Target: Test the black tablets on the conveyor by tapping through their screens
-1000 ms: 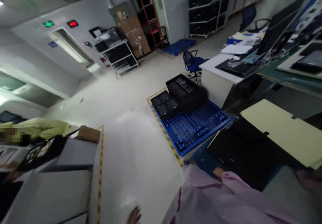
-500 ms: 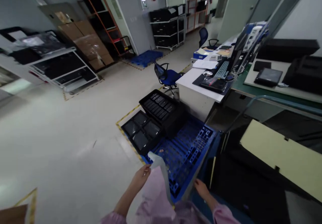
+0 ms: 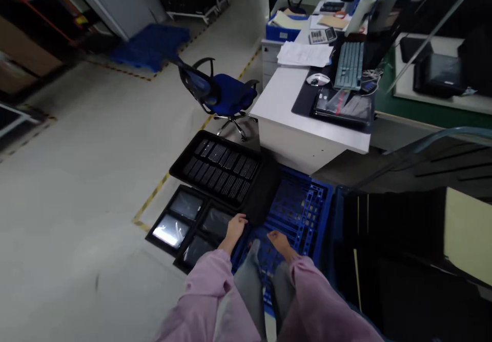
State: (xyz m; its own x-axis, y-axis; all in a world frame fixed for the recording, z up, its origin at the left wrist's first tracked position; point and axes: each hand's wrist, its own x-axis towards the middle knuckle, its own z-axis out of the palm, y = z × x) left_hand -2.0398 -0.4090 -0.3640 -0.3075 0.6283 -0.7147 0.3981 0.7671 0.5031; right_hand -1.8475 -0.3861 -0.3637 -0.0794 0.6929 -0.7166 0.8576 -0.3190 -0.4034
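Hands [image 3: 280,241] (L [image 3: 235,226] nr blk tray [image 3: 192,227]), blue pallet [image 3: 289,204] below

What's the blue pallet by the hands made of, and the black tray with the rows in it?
The blue pallet looks like hard plastic with a slight shine: one even color, shaped into a grid. The black tray is probably molded plastic, fairly dull, with rounded corners and a smooth rim; I can't be sure.

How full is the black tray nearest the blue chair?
Nearly full: the black tray holds two rows of thin dark pieces that run along most of its length.
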